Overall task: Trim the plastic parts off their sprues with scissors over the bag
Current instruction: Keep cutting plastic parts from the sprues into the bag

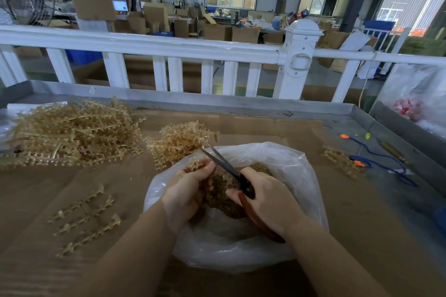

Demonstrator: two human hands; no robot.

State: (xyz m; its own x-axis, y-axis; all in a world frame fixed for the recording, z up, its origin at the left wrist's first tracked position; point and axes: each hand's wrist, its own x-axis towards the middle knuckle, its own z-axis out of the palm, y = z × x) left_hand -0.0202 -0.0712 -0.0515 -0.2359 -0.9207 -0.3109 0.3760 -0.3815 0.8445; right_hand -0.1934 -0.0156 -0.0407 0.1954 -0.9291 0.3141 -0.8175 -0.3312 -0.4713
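The head view is showing a trimming cut in progress over the clear plastic bag [284,166]. The left hand [185,188] is pinching a small tan sprue [196,163] between curled fingers and thumb just above the bag's mouth. The right hand [268,200] is gripping the red handles of the scissors [231,171], whose dark blades are standing parted beside the sprue. Cut parts [224,200] are piling up inside the bag beneath both hands. In my judgement the cut is best made close against the part, with the sprue kept over the opening so nothing falls outside it. A large heap of sprues [72,132] is waiting at the far left, a smaller heap [178,142] is touching the bag's far edge, and three loose pieces [87,217] are lying near the left forearm. The work is proceeding on brown cardboard [241,125] lining a metal-rimmed table. A white railing [169,43] is separating the station from a workshop stacked with cartons.
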